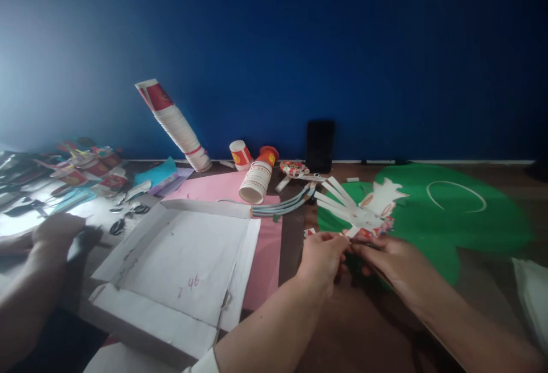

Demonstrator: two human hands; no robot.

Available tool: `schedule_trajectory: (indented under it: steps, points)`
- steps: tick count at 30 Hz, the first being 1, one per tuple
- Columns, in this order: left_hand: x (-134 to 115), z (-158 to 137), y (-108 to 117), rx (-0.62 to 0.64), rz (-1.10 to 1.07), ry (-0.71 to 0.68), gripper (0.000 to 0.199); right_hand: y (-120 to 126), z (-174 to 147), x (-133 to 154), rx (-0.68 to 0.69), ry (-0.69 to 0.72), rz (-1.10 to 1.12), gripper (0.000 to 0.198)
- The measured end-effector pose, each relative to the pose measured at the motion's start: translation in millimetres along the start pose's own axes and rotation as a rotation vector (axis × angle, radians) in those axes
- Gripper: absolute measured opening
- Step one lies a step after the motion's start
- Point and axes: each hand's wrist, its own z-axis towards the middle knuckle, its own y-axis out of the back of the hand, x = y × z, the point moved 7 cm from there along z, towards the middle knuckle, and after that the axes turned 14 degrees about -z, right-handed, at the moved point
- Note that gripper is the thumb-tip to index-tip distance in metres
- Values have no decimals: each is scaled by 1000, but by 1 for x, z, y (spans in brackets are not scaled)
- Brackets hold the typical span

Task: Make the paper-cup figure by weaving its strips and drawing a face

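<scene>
Between my hands is a paper cup cut into strips (pixel 363 213), its white strips fanned out to the left and a jagged flap with reddish outlines standing at the upper right. My left hand (pixel 323 256) pinches its lower left edge, thumb and fingertips together. From the other side my right hand (pixel 387 259) grips the lower right edge, near a red printed band. Both hands are closed on it, and their undersides are hidden. Beneath and behind lies a green paper shape (pixel 466 224) with a white curved strip (pixel 456 187) on it.
A white box lid (pixel 180 259) rests on pink paper (pixel 265 253) at the left. Stacked paper cups (pixel 257 182), a tall leaning cup stack (pixel 177 128) and a black phone (pixel 320 145) stand by the blue wall. Another person's hand (pixel 57 236) is at far left, near scissors (pixel 117 224).
</scene>
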Motion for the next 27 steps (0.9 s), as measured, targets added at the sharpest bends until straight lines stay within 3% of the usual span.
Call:
schedule_trajectory:
  steps: [3,9,18,27]
  points:
    - [0,1,1,-24,-18,-23,7,3,-4,5,-34,26,-112,20]
    - [0,1,2,-72,-54,-29,10,-3,-3,2,-10,25,-109,23]
    - [0,-4,0,-26,-121,-32,14,-16,5,-15,164,-47,308,27]
    - [2,-1,2,-8,-75,-77,29,-15,-1,-13,217,-81,336,24]
